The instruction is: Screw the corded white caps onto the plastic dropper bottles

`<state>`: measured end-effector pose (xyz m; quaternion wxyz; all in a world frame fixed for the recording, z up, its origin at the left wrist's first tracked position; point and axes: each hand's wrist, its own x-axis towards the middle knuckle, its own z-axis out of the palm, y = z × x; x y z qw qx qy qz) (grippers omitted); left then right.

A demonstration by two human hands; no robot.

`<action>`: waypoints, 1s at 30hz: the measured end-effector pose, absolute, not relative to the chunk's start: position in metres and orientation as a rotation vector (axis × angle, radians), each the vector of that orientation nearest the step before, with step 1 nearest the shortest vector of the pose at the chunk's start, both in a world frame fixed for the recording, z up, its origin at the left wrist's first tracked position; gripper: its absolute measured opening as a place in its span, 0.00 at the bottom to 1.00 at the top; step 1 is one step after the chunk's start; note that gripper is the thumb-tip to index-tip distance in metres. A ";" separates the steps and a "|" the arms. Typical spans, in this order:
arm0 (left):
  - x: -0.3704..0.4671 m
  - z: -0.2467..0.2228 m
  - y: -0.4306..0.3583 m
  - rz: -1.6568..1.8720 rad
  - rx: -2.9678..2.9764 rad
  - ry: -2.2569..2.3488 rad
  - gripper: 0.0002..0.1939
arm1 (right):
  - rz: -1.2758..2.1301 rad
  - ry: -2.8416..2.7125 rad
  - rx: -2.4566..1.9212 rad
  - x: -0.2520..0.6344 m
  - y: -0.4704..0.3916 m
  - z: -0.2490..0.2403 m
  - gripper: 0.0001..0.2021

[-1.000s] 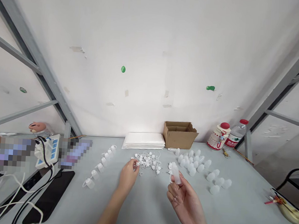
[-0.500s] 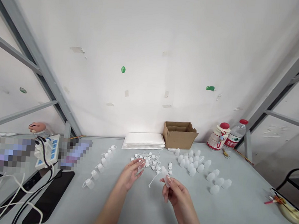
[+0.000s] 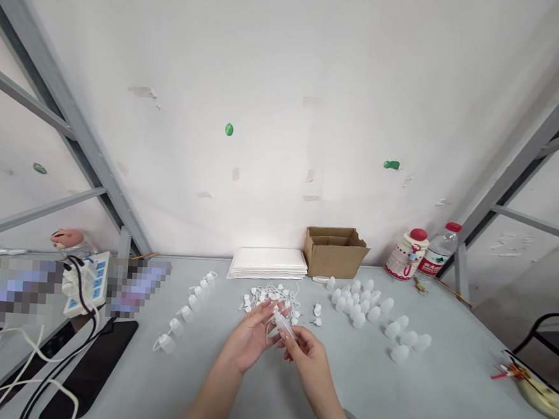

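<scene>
Head view: right hand [image 3: 304, 350] pinches small bottle [image 3: 285, 327] by lower body. Long axis slants forward-left from grip, top end toward left hand [image 3: 251, 341]. Left hand nearer top, fingers half-curled beside it; can't tell if gripping. Loose cap pile [image 3: 280, 293] just beyond both hands. Bottle above table [image 3: 266, 400].

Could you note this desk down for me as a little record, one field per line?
Left hand: fingers beside the held bottle's tip; grip unclear
Right hand: pinching a small translucent bottle
Middle: loose pile of white caps
Left side: slanting row of capped bottles
Right side: scattered group of translucent pieces
Back: white flat stack beside an open cardboard box
</scene>
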<state>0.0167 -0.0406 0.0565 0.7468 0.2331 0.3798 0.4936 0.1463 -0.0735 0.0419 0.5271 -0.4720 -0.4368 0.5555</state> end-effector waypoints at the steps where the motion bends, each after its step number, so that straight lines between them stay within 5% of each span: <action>1: 0.017 0.059 -0.043 1.084 0.513 0.824 0.13 | 1.317 -1.062 -1.130 0.146 -0.073 0.041 0.18; 30: 0.015 0.053 -0.041 1.205 0.879 1.081 0.14 | 0.931 -1.216 -1.346 0.137 -0.082 0.032 0.14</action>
